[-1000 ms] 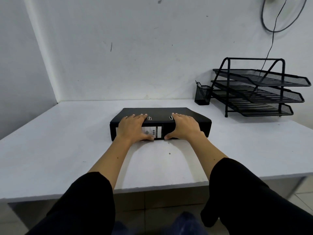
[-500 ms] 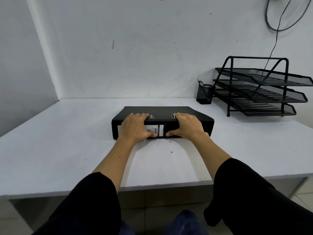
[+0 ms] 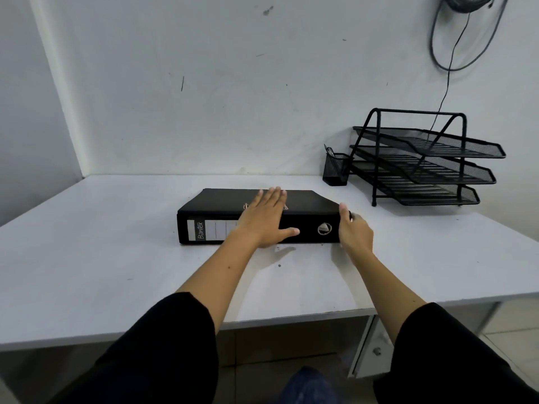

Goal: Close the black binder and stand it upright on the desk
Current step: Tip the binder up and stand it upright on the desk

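The black binder (image 3: 215, 209) lies flat and closed on the white desk (image 3: 87, 258), its spine with a white label and a metal finger ring facing me. My left hand (image 3: 264, 218) rests flat on the top cover, fingers spread, thumb down over the spine. My right hand (image 3: 354, 231) wraps around the binder's right end, thumb on the upper corner and fingers curled behind it.
A black three-tier mesh paper tray (image 3: 423, 164) stands at the back right against the wall, with a small black mesh pen cup (image 3: 335, 170) beside it. A cable (image 3: 446, 83) hangs down the wall above the tray. The desk's front edge is near me.
Both hands were pressing side by side on the binder's front. Now the right hand has slid to the binder's right end and the left hand has shifted right along the cover.
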